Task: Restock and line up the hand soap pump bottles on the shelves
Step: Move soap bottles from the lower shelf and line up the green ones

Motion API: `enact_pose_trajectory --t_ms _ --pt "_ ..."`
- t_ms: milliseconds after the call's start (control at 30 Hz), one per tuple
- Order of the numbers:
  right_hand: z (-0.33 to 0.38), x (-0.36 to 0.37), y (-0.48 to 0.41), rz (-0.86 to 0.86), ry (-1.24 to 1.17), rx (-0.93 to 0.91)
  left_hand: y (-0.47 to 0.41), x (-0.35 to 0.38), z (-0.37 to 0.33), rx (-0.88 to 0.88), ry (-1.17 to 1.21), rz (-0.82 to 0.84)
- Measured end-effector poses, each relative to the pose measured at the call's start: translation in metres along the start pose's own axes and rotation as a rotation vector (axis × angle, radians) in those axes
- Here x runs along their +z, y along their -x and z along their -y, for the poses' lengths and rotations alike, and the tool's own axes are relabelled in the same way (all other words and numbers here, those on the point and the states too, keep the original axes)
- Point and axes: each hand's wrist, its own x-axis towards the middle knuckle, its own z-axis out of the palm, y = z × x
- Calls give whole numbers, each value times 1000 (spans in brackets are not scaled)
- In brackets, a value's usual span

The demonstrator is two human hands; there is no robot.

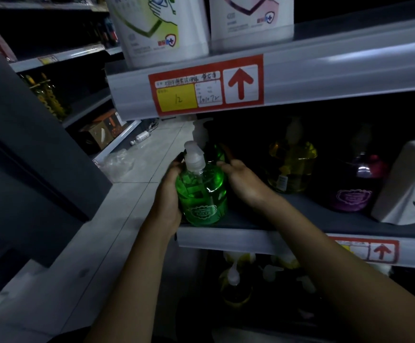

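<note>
Middle shelf: green bottle at the left front edge — yellow bottle, purple bottle, white pack to its right.
Top shelf: two white pouches.

Behind the green bottle, a second green bottle is mostly hidden; above it, a white container is cut off.

grey metal middle shelf, left front corner: green clear plastic pump bottle | left hand grips its left side, right hand its right | second green pump bottle just behind | yellow clear pump bottle right, further back | dark purple pump bottle right of that | white plastic jug at right edge
</note>
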Motion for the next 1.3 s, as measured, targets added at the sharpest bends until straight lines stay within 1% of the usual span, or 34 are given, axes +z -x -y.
enact_pose_trajectory --t_ms 67,133,167,200,233,267,333,400,500,533,600,667,700,767,833,900,967,1000,1033,1100,1133,1167,1200,1233,1300 --pt "4 -12 16 -33 243 -166 10 3 -2 181 -163 -194" --pt "7 -28 35 -93 568 -380 30 5 -4 422 -387 -419" --pt "9 -38 48 -125 697 -452 44 8 -5 519 -456 -470" --pt "11 -49 59 -145 758 -503 56 12 -7 610 -503 -480" --pt "12 -61 69 -148 781 -525 66 17 -8 689 -539 -450" --pt "12 -74 84 -135 793 -518 77 24 -6 746 -575 -384" --pt "8 -95 113 -93 812 -485 97 43 0 804 -656 -193" --pt "3 -106 138 -68 826 -461 110 57 13 784 -738 14" --pt "-13 -116 161 -30 872 -393 117 62 33 660 -919 301" --pt "-19 -120 166 4 884 -366 117 61 39 624 -979 352" --pt "-28 -128 175 63 905 -334 118 59 46 573 -1061 380" --pt "-30 -135 178 32 906 -328 119 62 49 572 -1090 366" --pt "-27 -138 177 -21 904 -333 119 67 48 583 -1086 354" --pt "-18 -147 174 -189 893 -373 118 82 44 592 -1005 311" --pt "-6 -159 172 -423 798 -414 113 102 35 616 -892 230" --pt "5 -176 170 -678 640 -464 103 119 25 627 -802 138" --pt "8 -196 167 -882 498 -452 90 134 17 501 -721 121" --pt "6 -208 165 -920 444 -390 85 141 17 430 -687 159" --pt "2 -219 164 -881 389 -301 83 150 19 382 -663 221" --pt "-7 -236 161 -642 293 -112 88 169 29 360 -666 348" --pt "-10 -240 161 -512 276 -46 91 179 37 366 -677 394" --pt "-14 -243 160 -422 280 -10 93 190 45 369 -681 418" --pt "-18 -244 160 -384 294 -4 94 199 51 366 -674 425" --pt "-21 -244 160 -392 312 -14 95 207 56 361 -660 421" --pt "-26 -243 163 -455 355 -38 95 216 62 374 -642 394"
